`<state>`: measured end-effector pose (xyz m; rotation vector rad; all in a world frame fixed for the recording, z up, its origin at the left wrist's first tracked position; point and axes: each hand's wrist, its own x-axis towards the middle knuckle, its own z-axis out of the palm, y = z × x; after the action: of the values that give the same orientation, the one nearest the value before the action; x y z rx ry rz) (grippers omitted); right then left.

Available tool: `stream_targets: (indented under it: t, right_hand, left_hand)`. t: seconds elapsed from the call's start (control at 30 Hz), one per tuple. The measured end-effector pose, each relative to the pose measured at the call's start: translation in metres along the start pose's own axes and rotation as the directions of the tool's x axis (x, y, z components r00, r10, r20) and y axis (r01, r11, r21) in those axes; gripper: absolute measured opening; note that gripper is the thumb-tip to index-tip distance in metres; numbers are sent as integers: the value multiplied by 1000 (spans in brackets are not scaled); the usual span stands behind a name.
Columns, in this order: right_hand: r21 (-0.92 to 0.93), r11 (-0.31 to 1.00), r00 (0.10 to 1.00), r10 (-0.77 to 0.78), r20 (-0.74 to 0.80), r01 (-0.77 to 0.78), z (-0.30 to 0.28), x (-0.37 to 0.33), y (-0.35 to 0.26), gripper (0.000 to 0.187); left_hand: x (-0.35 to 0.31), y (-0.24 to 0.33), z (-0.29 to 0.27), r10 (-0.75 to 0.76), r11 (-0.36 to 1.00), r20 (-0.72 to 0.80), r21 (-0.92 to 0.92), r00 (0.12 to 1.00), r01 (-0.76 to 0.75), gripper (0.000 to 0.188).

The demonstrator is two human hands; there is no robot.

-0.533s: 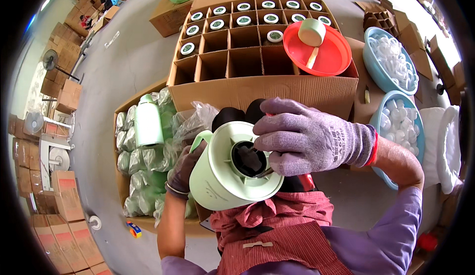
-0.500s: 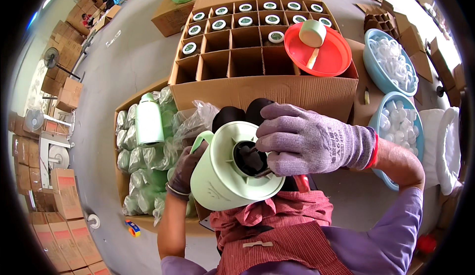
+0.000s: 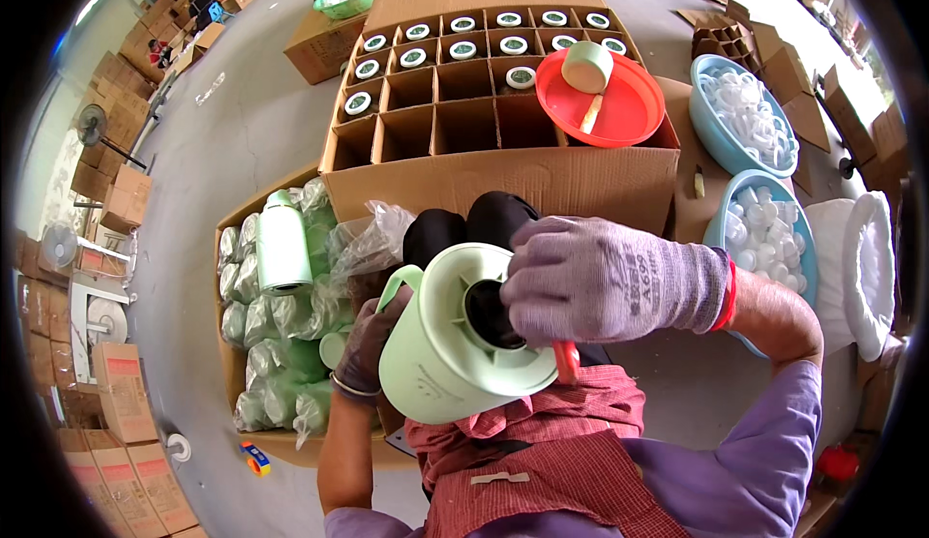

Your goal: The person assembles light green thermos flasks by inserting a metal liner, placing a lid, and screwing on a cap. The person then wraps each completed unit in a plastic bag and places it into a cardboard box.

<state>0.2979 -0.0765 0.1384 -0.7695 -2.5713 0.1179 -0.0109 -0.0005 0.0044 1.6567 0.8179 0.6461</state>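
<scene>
A pale green jug shell (image 3: 426,359) is tilted over my lap, its ribbed end with a dark round hole turned toward me. My left hand (image 3: 371,344), in a dark glove, is closed on the jug beside its handle (image 3: 399,284). In a mauve glove, my right hand (image 3: 590,282) sits at the hole with curled fingers. Whatever those fingers hold is hidden inside or behind them. Just below that hand a red piece like a handle (image 3: 567,362) shows against the jug's edge. A pale green bottle (image 3: 283,245) lies on wrapped pieces at the left.
A divided cardboard box (image 3: 494,175) with white-lidded bottles stands ahead. On its right corner rests a red basin (image 3: 629,117) holding a green cup (image 3: 587,67). Blue tubs (image 3: 699,117) of white parts stand at the right. A carton (image 3: 227,344) of plastic-wrapped green pieces is at the left.
My right fingers have moved slightly lower, over the hole's right side. A dark rod-like bit seen by the hole before is now hidden. The jug has shifted slightly right.
</scene>
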Motion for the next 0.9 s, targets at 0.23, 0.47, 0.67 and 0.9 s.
stream_targets:
  t: [0.23,0.47,0.67,0.9]
  right_hand:
    - [680,-356,206,773,599,-641,28,-25,30,24]
    - [805,-501,290,757,585,-318,33,-58,42,32]
    - [431,842,867,447,-219,-325,-13,-44,20,15]
    - [83,995,997,-52,-60,57,-25,-23,15,15]
  left_hand:
    - [7,69,35,579,727,-246,586,777,-357,28]
    - [24,67,31,443,856,-341,436,829,-278,31]
    - [3,14,11,-196,969,-269,-197,943,146,34]
    - [-13,9,44,-444,716,192,-511,875,475,30]
